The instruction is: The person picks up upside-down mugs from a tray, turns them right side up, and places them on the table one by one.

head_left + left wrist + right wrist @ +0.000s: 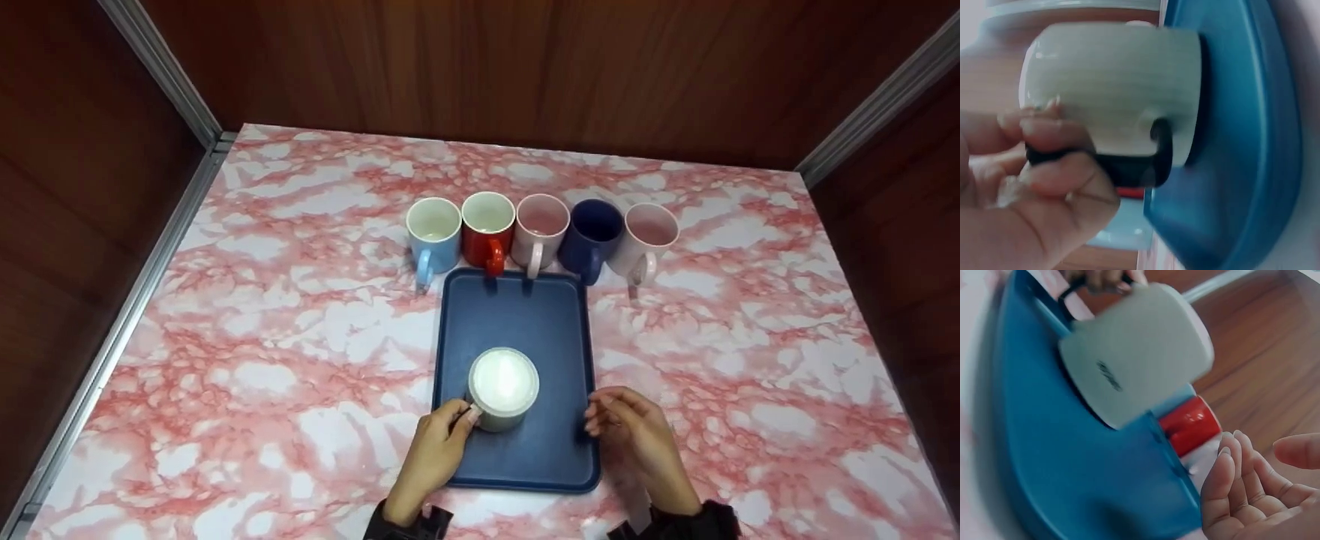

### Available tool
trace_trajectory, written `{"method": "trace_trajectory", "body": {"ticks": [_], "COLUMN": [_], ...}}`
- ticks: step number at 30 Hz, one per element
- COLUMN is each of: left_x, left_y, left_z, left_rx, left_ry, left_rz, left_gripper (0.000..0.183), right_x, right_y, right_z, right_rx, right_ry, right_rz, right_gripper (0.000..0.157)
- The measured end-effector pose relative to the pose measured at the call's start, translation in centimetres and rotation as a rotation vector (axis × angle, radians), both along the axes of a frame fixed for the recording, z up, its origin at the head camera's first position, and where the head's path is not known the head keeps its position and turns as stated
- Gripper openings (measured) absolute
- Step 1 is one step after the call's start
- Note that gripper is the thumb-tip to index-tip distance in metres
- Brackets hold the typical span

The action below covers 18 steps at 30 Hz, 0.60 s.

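Observation:
A white mug (501,386) with a black handle (1134,169) is upside down over the blue tray (517,307), its pale base facing up. My left hand (439,442) pinches the handle between thumb and fingers, at the mug's near left side. In the right wrist view, small dark lettering shows on the mug's wall, and its mouth edge lies right at the tray surface. By the tray's right edge is my right hand (634,424), fingers loosely bent and holding nothing. The inside of the mug is hidden.
Beyond the tray, mugs stand upright in a row, handles toward me: light blue (435,244), red (487,236), pink (541,236), dark blue (592,240) and pale pink (646,240). Dark wood-look panels (480,75) enclose the marbled table (322,360).

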<state>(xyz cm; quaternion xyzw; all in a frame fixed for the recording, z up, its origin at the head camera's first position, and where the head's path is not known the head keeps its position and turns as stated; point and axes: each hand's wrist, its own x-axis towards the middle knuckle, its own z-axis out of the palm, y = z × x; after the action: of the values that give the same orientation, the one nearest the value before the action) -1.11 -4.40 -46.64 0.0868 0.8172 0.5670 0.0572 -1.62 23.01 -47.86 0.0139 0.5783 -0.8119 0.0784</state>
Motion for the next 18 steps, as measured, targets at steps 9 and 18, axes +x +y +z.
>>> {"method": "trace_trajectory", "body": {"ticks": [9,18], "left_x": [-0.7,-1.1], "left_y": [1.7,3.5], "left_z": [1.2,3.4], "left_rx": [0.362,0.841], "left_ry": [-0.165,-0.337], "left_rz": [0.153,0.149], "left_gripper": [0.026,0.021], "right_x": [0.8,1.2], "right_y": [-3.2,-6.3], "right_z": [1.3,1.6], "right_rx": [-0.023,-0.133], "right_ry": [-0.108,-0.108], "right_rz": [0.141,0.273], "right_gripper": [0.019,0.022]}}
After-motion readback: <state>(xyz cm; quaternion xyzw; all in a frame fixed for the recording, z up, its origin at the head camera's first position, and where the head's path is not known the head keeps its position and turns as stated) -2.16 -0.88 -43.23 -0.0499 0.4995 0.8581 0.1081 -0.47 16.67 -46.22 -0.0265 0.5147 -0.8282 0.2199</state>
